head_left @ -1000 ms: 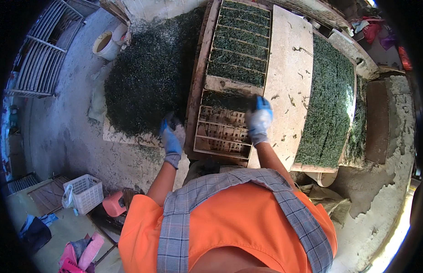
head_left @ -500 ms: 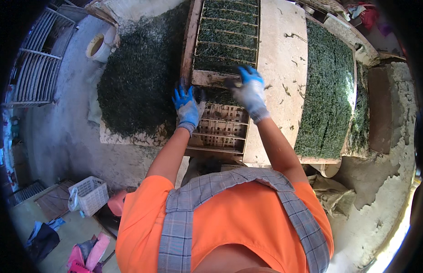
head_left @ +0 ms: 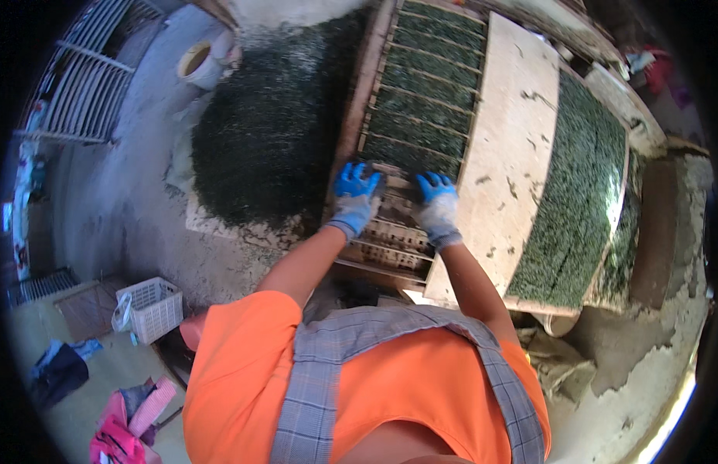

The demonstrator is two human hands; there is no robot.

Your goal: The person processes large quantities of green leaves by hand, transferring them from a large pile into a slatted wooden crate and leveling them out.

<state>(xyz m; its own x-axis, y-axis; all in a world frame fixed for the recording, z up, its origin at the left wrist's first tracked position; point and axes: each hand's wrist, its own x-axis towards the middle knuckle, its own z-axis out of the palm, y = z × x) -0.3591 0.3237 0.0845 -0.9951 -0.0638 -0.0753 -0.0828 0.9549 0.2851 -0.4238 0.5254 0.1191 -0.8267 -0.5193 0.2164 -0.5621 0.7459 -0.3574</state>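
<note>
My gloved left hand point(head_left: 355, 203), blue on the fingers and pale on the back, rests at the left edge of a long slatted rack point(head_left: 390, 254), its fingers spread. Across from it my right hand point(head_left: 438, 207), in a matching glove, lies by the rack's right edge with fingers stretched out. A pale wooden bar point(head_left: 391, 168) shows between the hands. Dark green shredded leaf point(head_left: 425, 89) fills the rack's far rows between thin crosswise strips. Nearer to me the slatted grid lies uncovered. What is beneath my palms is hidden.
Left of the rack spreads a large dark green leaf heap point(head_left: 274, 131). A pale board point(head_left: 510, 147) adjoins on the right, then another leaf-covered panel point(head_left: 575, 185). A bucket point(head_left: 200, 66) stands far left, a white plastic basket point(head_left: 154, 309) near left, a rough wall point(head_left: 668, 340) right.
The whole view has shifted, with the rack now farther right. My right hand has drawn nearer to me from over the bar, and the bar lies nearer along the rack.
</note>
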